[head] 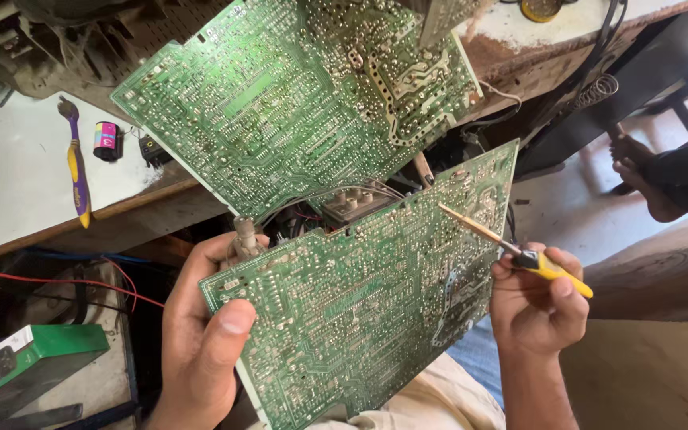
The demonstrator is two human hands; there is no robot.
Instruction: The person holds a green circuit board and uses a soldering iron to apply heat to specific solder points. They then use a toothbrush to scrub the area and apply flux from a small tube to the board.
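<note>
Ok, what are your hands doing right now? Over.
Left hand grips lower green circuit board at its edge. Right hand holds yellow-handled soldering iron, tip at board. Second board above, wires between.

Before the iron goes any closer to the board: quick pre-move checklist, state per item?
1. Left hand grips the lower circuit board at its left edge, thumb on the solder face: ok.
2. Right hand holds the soldering iron by its yellow handle: ok.
3. Iron tip on a solder joint: not ok, it points at the board's upper right area but contact cannot be confirmed.
4. Solder face turned towards the camera: ok.
5. Wire bundle between the lower board and the upper circuit board clear of the tip: ok, it sits to the left.
6. Tip hot: cannot tell.
</note>
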